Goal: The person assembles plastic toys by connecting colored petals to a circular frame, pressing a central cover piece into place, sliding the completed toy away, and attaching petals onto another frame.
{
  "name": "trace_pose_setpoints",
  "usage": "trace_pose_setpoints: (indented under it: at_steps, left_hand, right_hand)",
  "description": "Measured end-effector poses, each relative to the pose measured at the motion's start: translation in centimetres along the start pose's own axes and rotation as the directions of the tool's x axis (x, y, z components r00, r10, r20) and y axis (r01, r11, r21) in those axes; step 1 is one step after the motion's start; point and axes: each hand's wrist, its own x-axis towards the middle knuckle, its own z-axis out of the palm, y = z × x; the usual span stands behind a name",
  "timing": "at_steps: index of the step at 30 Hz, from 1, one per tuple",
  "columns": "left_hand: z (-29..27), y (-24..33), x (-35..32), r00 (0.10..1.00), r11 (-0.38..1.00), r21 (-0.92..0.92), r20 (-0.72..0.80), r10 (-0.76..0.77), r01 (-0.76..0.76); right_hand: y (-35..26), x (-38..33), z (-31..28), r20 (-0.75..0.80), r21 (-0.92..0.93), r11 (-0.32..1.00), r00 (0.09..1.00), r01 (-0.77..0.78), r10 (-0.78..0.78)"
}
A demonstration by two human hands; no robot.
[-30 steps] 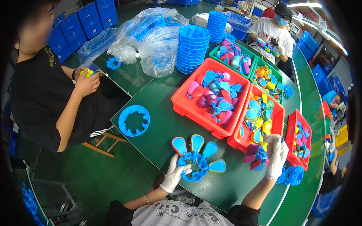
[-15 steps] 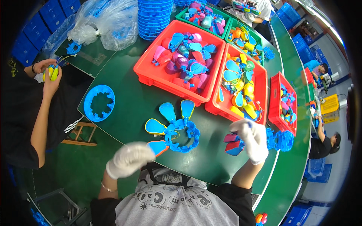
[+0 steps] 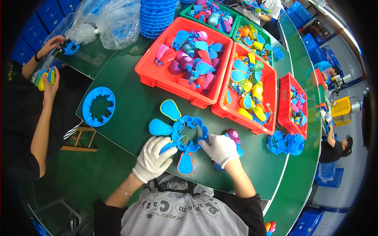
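Note:
In front of me lies a blue plastic ring with several petal-shaped paddles, blue-faced with coloured edges, around its left side. One paddle points away from me, another to the left, and a red-edged one toward me. My left hand, in a white glove, has its fingers closed over the paddle at the ring's lower left. My gloved right hand pinches the ring's right rim. Partly hidden behind it are a purple piece and blue parts.
Red bins of coloured paddles stand ahead, with green bins behind. A loose blue ring lies left; more blue rings sit right. Stacked blue rings stand beside plastic bags. A co-worker's hand holds yellow-green pieces at left.
The ring with its paddles has turned counter-clockwise. My left hand has come up onto a paddle. My right hand has moved left from the loose purple pieces to the ring's rim.

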Motion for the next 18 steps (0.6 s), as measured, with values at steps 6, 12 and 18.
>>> trace_pose_setpoints:
  at_steps: [6, 12, 18]
  left_hand:
    - [0.6, 1.3, 0.0, 0.995, 0.989, 0.143, -0.091, -0.034, 0.046]
    - [1.5, 0.6, -0.3, 0.977, 0.971, 0.203, -0.193, -0.087, 0.126]
    - [0.7, -1.4, -0.8, 0.967, 0.96, 0.242, -0.245, -0.076, 0.137]
  right_hand:
    - [-0.4, 0.7, 0.4, -0.049, 0.067, 0.998, 0.999, 0.01, -0.007]
    - [-0.8, 0.5, 0.6, -0.037, 0.148, 0.988, 0.998, -0.041, 0.047]
    - [-2.3, 0.8, 1.8, -0.097, 0.222, 0.975, 0.995, 0.029, -0.008]
